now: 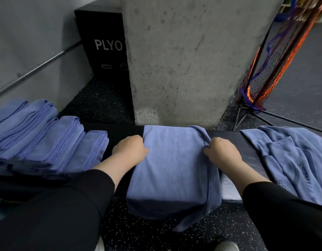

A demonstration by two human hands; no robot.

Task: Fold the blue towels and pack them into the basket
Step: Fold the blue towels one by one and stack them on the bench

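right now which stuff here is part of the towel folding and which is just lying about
Job: towel being folded, gripped by left hand and right hand; folded towels; unfolded towels; bench.
Lying about: plyo box, net, concrete pillar.

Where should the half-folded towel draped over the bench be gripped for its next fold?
By its two side edges near the far end, one from each side, as the left hand and right hand do now. The half-folded towel lies flat across the bench with its near end hanging off, so side grips keep it spread.
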